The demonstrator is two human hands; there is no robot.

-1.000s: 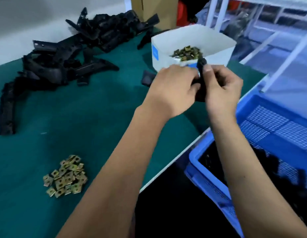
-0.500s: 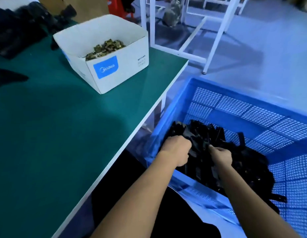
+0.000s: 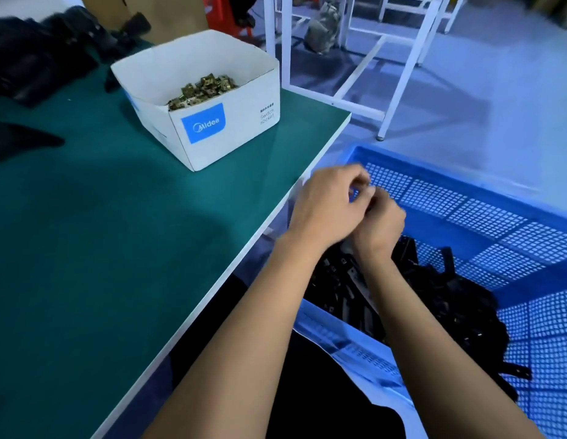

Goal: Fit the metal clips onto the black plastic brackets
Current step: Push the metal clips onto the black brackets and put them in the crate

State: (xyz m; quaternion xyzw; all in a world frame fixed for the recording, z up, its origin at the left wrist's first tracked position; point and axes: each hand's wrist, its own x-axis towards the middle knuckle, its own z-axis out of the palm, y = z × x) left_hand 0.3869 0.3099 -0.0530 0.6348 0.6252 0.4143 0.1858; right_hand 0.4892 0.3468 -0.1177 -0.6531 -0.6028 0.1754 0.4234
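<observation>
From the head camera, the left hand [image 3: 323, 210] and the right hand [image 3: 382, 229] were seen drawn together above the near corner of the blue perforated plastic crate [image 3: 466, 198], just off the edge of the green-topped work table [image 3: 117, 248]. The fingers of both hands were curled and blurred by motion; something small may have been pinched between them, but whether either hand was closed on a part or on nothing could not be told. The heap of black plastic brackets [image 3: 434, 289] lay in the crate directly beneath the wrists and forearms, near the hands but apparently not held by them. The brass-coloured metal clips [image 3: 201, 90] were piled in the white cardboard box [image 3: 212, 134] on the table, well apart from both hands, to their left and further off. A further pile of dark plastic strips [image 3: 38, 52] lay at the far left of the table. Several risks were judged to exist: if a clip or bracket was held, it could be dropped into the crate and lost among the dark heap, because the hands were poised over the crate rather than over the table; an unfitted bracket could also be mistaken for a fitted one, since the heaped parts look alike.
</observation>
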